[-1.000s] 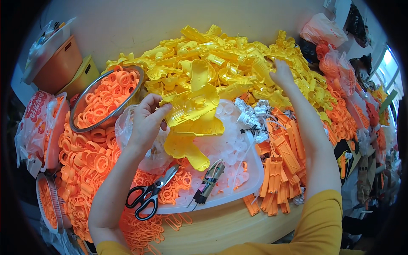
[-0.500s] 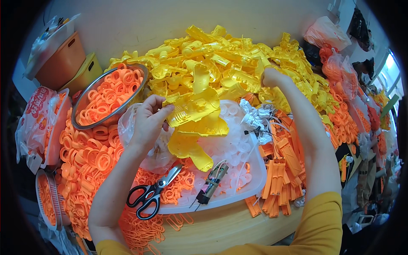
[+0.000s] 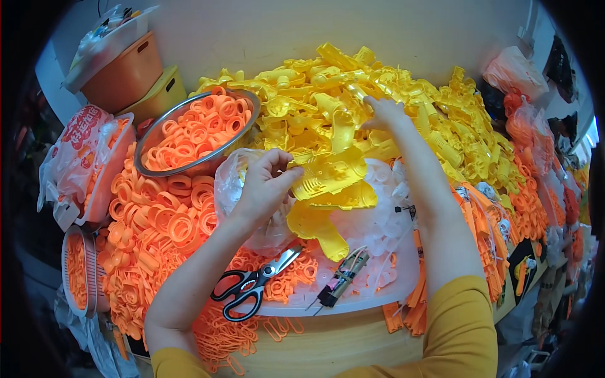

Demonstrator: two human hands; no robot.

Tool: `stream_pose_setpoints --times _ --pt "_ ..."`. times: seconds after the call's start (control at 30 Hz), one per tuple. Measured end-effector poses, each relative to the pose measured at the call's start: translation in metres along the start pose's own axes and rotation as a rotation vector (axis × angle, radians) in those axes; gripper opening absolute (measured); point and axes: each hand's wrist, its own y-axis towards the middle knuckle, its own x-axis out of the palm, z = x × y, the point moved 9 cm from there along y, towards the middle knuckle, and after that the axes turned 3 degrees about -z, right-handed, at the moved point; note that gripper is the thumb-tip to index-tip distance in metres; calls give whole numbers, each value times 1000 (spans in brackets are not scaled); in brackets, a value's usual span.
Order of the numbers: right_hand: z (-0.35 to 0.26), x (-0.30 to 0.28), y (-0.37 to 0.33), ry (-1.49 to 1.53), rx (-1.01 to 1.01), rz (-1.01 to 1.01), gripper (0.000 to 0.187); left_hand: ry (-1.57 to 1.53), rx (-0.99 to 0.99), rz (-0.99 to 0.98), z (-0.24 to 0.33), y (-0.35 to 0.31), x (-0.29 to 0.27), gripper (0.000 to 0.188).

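The yellow heap (image 3: 409, 94), beyond the tray (image 3: 353, 307), looks to be the source for the step in hand — picking out a further part with one hand while the other holds what it has. The right hand (image 3: 386, 115) is past the tray's far edge, over the heap, its fingers spread apart with nothing seen between them; whether a fingertip touches the heap, I cannot tell. The next move seems to call for choosing one part from the jumble, closing on it and lifting it clear without spilling its neighbours toward the tray. The left hand (image 3: 265, 183), above the left part of the tray, is clamped on a shell (image 3: 331, 173), thumb and fingers pinching its left end — a steady grip should be enough there. That shell, over the middle of the tray, is bright yellow, thin-walled and curved, with ribbed texture near the pinched end and moulded detail inside. Two yellow lower pieces (image 3: 315, 227) show beneath it, one ending in a rounded tongue toward the tray's near edge; whether the hand bears them too, I cannot tell. The scissors (image 3: 268, 269) lie at the tray's near left, the smaller module (image 3: 343, 280) near its front rim.
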Motion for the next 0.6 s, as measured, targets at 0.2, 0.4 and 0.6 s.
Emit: stream_pose_setpoints --times 0.2,0.4,0.6 --pt "3 6 -19 219 -122 -276 59 7 43 27 2 -7 -9 12" --pt "124 -38 -7 710 134 190 53 -49 -25 -29 -7 -6 0 12" --pt "164 -24 9 858 622 634 60 -74 -72 5 -13 -6 -6 13"
